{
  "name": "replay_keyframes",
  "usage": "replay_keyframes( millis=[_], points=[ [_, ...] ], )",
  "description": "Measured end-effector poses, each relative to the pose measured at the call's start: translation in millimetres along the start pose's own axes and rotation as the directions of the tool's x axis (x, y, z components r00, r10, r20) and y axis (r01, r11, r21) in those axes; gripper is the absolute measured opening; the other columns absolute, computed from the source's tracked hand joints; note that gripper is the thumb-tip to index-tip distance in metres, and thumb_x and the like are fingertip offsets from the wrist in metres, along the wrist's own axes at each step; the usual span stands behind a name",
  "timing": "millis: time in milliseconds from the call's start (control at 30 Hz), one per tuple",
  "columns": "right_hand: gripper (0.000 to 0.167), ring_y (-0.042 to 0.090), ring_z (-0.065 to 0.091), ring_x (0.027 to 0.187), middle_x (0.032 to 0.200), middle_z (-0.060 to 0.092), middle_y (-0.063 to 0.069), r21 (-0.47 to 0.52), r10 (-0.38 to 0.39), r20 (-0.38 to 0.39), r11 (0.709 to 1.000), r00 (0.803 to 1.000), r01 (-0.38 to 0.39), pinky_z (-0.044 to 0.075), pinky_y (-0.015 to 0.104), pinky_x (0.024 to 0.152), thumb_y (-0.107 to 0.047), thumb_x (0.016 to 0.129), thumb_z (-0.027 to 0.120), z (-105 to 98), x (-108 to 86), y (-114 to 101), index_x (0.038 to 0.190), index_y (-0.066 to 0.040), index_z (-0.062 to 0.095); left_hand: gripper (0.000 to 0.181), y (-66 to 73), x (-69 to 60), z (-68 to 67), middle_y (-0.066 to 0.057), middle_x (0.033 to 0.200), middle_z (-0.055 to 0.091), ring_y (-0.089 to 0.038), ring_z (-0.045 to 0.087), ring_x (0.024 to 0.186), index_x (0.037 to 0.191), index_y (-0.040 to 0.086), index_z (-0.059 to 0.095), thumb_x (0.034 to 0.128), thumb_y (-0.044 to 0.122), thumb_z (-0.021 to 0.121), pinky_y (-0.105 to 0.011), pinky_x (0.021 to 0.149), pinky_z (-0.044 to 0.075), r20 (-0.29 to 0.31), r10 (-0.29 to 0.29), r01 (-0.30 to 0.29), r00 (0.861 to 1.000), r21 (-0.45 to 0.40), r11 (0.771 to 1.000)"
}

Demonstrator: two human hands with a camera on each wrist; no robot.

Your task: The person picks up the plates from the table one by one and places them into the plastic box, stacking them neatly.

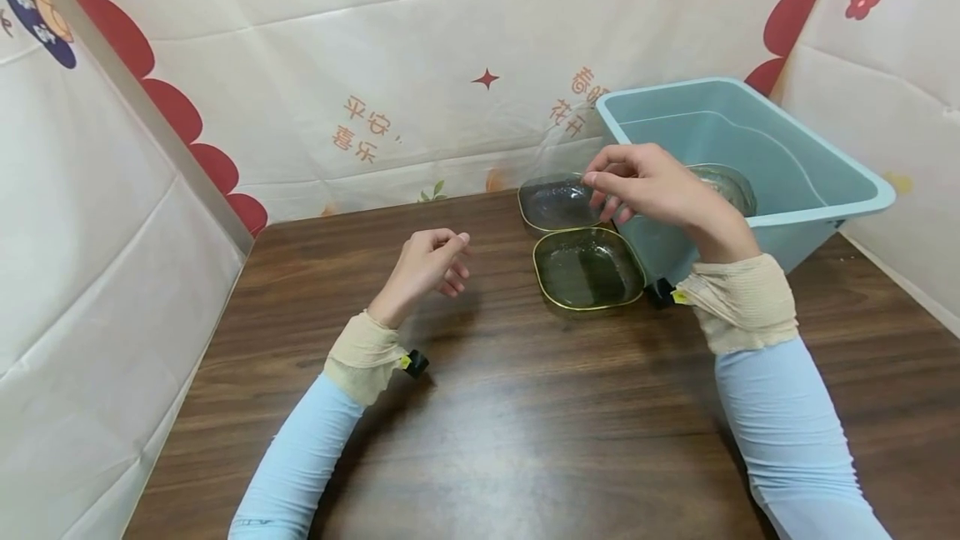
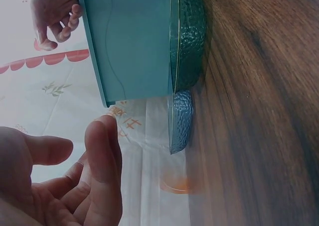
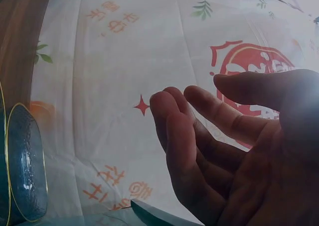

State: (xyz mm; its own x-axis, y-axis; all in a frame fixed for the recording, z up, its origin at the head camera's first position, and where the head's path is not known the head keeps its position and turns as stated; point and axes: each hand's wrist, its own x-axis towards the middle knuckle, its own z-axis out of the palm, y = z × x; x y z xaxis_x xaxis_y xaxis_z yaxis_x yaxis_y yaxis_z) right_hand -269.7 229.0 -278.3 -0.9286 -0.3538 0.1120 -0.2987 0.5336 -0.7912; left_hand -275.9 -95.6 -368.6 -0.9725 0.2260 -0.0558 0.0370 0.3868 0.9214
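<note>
My left hand point(image 1: 427, 267) hovers over the left half of the table, fingers loosely bent, nothing in its grasp. Higher up, my right hand point(image 1: 652, 190) is in the air by the near left rim of a light-blue plastic tub point(image 1: 817, 227), also holding nothing. Below it on the table are two textured glass dishes with gold rims: a green one point(image 1: 588, 273) in front and a blue-grey one point(image 1: 555, 205) behind, partly covered by the right fingers. Inside the tub lies another clear, greenish glass dish point(image 1: 727, 182), half hidden by the right hand and tub wall.
The brown wooden table point(image 1: 487, 407) is bounded at the back and sides by a printed white cloth point(image 1: 420, 65). The tub stands at the back right, its left side close against the dishes. A small black camera point(image 1: 415, 363) sits on the left wrist.
</note>
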Motion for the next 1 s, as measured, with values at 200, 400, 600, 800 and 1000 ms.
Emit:
replay_keyframes(
  millis=[200,400,600,800,1000],
  points=[
    [0.021,0.021,0.071,0.071,0.085,0.072,0.006,0.024,-0.024,-0.003,0.999,1.0,0.024,0.063,0.032,0.062,-0.022,0.106,0.059,4.0,0.9,0.8,0.11,-0.002,0.064,0.037,-1.0,-2.8,-2.1,-0.03,0.089,0.073,-0.02,0.069,0.054,0.103,0.007,0.073,0.1061,0.04,0.055,-0.053,0.064,0.066,-0.004,-0.005,0.005,1.0,0.012,1.0],
    [0.022,0.02,0.071,0.071,0.084,0.071,0.005,0.055,-0.019,0.008,0.998,1.0,0.018,0.064,0.034,0.062,-0.023,0.106,0.06,7.4,0.6,-2.4,0.11,-0.002,0.064,0.036,0.0,-2.7,0.2,-0.019,0.078,0.072,-0.02,0.069,0.054,0.102,0.007,0.073,0.1056,0.039,0.057,-0.046,0.058,0.066,-0.006,-0.008,0.008,1.0,0.002,1.0],
    [0.021,0.029,0.07,0.073,0.083,0.071,0.007,0.056,-0.02,0.02,0.998,1.0,0.019,0.063,0.033,0.061,-0.022,0.106,0.059,9.0,1.0,-3.6,0.107,-0.001,0.064,0.035,2.2,-1.3,4.7,-0.022,0.081,0.073,-0.02,0.069,0.054,0.102,0.007,0.072,0.1055,0.038,0.057,-0.048,0.059,0.066,0.012,-0.006,0.006,1.0,0.001,1.0],
    [0.022,0.029,0.072,0.074,0.086,0.073,0.009,0.036,-0.023,0.022,0.999,0.999,0.022,0.063,0.033,0.062,-0.023,0.107,0.059,9.1,5.1,-1.5,0.109,-0.002,0.064,0.034,-0.4,-1.2,8.4,-0.027,0.085,0.072,-0.02,0.069,0.053,0.103,0.007,0.072,0.1057,0.037,0.057,-0.045,0.057,0.066,0.012,-0.011,0.011,1.0,-0.004,1.0],
    [0.022,0.028,0.072,0.074,0.085,0.072,0.008,0.026,-0.017,0.024,1.0,1.0,0.016,0.064,0.033,0.062,-0.023,0.107,0.059,8.7,3.2,-0.9,0.108,-0.002,0.064,0.034,1.8,2.0,16.7,-0.013,0.075,0.072,-0.018,0.068,0.053,0.102,0.008,0.073,0.1053,0.038,0.058,-0.037,0.054,0.064,0.039,-0.015,0.015,0.999,0.0,1.0]
  ],
)
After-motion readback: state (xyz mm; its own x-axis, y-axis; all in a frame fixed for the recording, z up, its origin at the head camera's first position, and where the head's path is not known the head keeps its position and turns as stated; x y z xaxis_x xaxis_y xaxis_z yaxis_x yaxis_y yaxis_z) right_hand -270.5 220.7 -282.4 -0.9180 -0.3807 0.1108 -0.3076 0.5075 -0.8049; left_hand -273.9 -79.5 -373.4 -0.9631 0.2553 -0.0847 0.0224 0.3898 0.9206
